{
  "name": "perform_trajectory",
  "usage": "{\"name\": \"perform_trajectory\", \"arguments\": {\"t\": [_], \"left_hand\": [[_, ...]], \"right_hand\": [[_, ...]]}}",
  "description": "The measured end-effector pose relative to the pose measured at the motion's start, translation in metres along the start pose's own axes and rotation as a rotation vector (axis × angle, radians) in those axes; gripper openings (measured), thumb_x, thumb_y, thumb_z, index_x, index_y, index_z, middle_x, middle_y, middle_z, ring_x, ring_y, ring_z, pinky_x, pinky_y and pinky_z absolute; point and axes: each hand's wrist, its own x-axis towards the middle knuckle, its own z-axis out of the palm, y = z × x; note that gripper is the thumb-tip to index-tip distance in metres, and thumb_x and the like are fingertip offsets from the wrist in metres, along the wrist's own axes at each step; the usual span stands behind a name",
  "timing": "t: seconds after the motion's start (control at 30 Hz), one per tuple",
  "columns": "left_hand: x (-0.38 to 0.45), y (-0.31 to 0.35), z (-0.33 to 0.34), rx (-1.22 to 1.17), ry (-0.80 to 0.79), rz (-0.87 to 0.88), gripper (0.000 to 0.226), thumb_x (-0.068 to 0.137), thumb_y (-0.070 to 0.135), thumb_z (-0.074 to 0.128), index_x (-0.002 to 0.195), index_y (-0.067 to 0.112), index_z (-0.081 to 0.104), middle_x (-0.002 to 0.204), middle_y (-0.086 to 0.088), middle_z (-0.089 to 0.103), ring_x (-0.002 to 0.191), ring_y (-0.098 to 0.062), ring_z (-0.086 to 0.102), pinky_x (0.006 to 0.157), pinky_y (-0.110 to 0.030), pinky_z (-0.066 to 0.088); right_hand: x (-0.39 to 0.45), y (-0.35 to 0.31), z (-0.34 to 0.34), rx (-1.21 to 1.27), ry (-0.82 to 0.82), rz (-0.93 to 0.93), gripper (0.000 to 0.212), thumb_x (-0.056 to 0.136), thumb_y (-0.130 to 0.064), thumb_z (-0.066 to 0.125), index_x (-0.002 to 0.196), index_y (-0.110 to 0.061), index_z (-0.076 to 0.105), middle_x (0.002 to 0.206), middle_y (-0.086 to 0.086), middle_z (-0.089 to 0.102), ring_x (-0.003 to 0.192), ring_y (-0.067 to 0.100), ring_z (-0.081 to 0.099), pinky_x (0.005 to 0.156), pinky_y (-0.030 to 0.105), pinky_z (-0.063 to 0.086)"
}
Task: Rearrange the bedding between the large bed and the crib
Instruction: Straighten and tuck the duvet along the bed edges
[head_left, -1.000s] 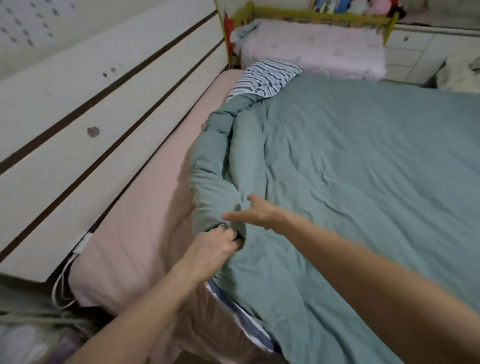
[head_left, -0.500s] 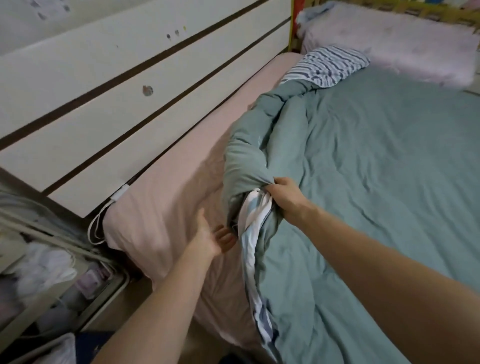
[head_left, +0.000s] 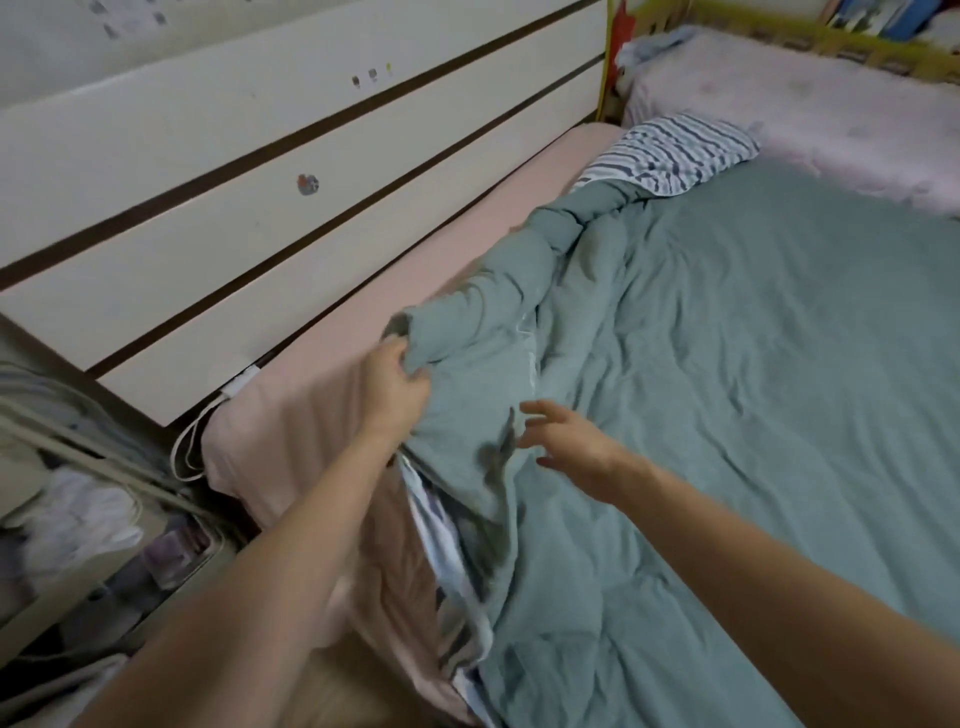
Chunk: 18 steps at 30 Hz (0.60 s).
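Bedding on the large bed: green quilt (head_left: 727, 389) spread over most of the mattress, its near-left corner bunched and lifted. Left hand (head_left: 395, 389) clenched around that bunched corner, fingers curled into the fabric, just above the pink sheet (head_left: 311, 415). Right hand (head_left: 566, 441) released, fingers spread and relaxed, just over the quilt surface beside the left hand; contact cannot be told. Striped underside (head_left: 447, 545) shows along the quilt's left edge, hanging over the bed side. Striped pillow (head_left: 675, 150) at far corner, touching the quilt's rolled top edge. White headboard (head_left: 234, 182) runs along the left. Crib (head_left: 779, 47) beyond, pale pink blanket (head_left: 805, 119) inside.
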Motion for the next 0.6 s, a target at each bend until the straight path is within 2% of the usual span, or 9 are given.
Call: {"name": "perform_trajectory", "arguments": {"t": [0.1, 0.17, 0.2, 0.27, 0.33, 0.4, 0.47, 0.53, 0.6], "left_hand": [[-0.018, 0.008, -0.037, 0.486, -0.352, 0.714, 0.009, 0.066, 0.010, 0.050, 0.066, 0.015, 0.058, 0.079, -0.005, 0.055, 0.076, -0.026, 0.054, 0.050, -0.031, 0.045], [-0.029, 0.000, -0.044, 0.731, -0.514, 1.005, 0.015, 0.077, 0.018, 0.050, 0.068, 0.020, 0.062, 0.082, -0.003, 0.056, 0.082, -0.022, 0.049, 0.048, -0.031, 0.044], [-0.037, -0.003, -0.045, 0.782, -0.552, 1.086, 0.019, 0.082, 0.021, 0.049, 0.070, 0.021, 0.064, 0.084, -0.003, 0.057, 0.084, -0.021, 0.047, 0.050, -0.033, 0.046], [-0.051, -0.008, -0.045, 0.783, -0.578, 1.151, 0.024, 0.086, 0.024, 0.048, 0.069, 0.021, 0.064, 0.085, -0.003, 0.057, 0.083, -0.023, 0.048, 0.054, -0.036, 0.047], [-0.059, -0.013, -0.045, 0.751, -0.582, 1.135, 0.025, 0.086, 0.021, 0.047, 0.067, 0.019, 0.063, 0.084, -0.004, 0.055, 0.080, -0.023, 0.047, 0.051, -0.036, 0.046], [-0.067, -0.020, -0.052, 0.640, -0.584, 0.899, 0.021, 0.079, 0.011, 0.050, 0.076, 0.020, 0.069, 0.087, -0.003, 0.054, 0.081, -0.021, 0.048, 0.053, -0.033, 0.047], [-0.073, -0.022, -0.056, 0.295, -0.514, 0.430, 0.028, 0.076, 0.001, 0.058, 0.092, 0.018, 0.074, 0.091, 0.000, 0.059, 0.085, -0.014, 0.055, 0.068, -0.022, 0.048], [-0.074, -0.026, -0.068, -0.162, -0.308, -0.100, 0.021, 0.080, -0.004, 0.065, 0.092, 0.012, 0.074, 0.091, -0.001, 0.066, 0.084, -0.009, 0.061, 0.076, -0.015, 0.046], [-0.060, -0.038, -0.080, -0.317, 0.019, -0.479, 0.016, 0.087, 0.004, 0.061, 0.091, 0.018, 0.069, 0.095, -0.001, 0.068, 0.088, -0.013, 0.061, 0.081, -0.022, 0.048]], "right_hand": [[0.013, -0.029, 0.010, 0.253, 0.057, -0.029, 0.069, 0.085, -0.038, 0.066, 0.144, -0.020, 0.034, 0.142, -0.002, 0.039, 0.131, 0.020, 0.038, 0.106, 0.043, 0.038], [0.029, -0.047, 0.026, 0.236, 0.035, -0.035, 0.096, 0.067, -0.060, 0.073, 0.145, -0.027, 0.027, 0.133, -0.008, 0.037, 0.129, 0.019, 0.038, 0.103, 0.046, 0.041], [0.035, -0.052, 0.038, 0.168, 0.046, -0.046, 0.107, 0.058, -0.061, 0.079, 0.144, -0.029, 0.025, 0.131, -0.009, 0.038, 0.126, 0.019, 0.042, 0.102, 0.045, 0.043], [0.048, -0.049, 0.061, -0.121, 0.079, -0.120, 0.119, 0.048, -0.048, 0.088, 0.144, -0.024, 0.022, 0.133, -0.003, 0.043, 0.121, 0.020, 0.048, 0.104, 0.040, 0.043], [0.062, -0.036, 0.078, -0.493, 0.102, -0.177, 0.098, 0.063, -0.026, 0.082, 0.142, -0.016, 0.026, 0.128, 0.011, 0.049, 0.118, 0.028, 0.051, 0.099, 0.032, 0.042], [0.072, -0.031, 0.085, -0.679, 0.184, -0.257, 0.055, 0.077, -0.011, 0.065, 0.128, -0.009, 0.046, 0.118, 0.017, 0.059, 0.112, 0.034, 0.056, 0.087, 0.031, 0.043], [0.076, -0.035, 0.074, -0.650, 0.299, -0.293, 0.033, 0.081, -0.003, 0.055, 0.113, -0.005, 0.062, 0.112, 0.019, 0.066, 0.109, 0.035, 0.059, 0.087, 0.034, 0.045], [0.078, -0.039, 0.060, -0.615, 0.361, -0.288, 0.028, 0.081, 0.003, 0.051, 0.103, 0.000, 0.068, 0.105, 0.022, 0.068, 0.105, 0.035, 0.061, 0.085, 0.034, 0.046], [0.081, -0.035, 0.044, -0.623, 0.379, -0.252, 0.022, 0.080, 0.007, 0.048, 0.088, 0.003, 0.068, 0.089, 0.022, 0.067, 0.095, 0.033, 0.063, 0.074, 0.031, 0.043]]}}
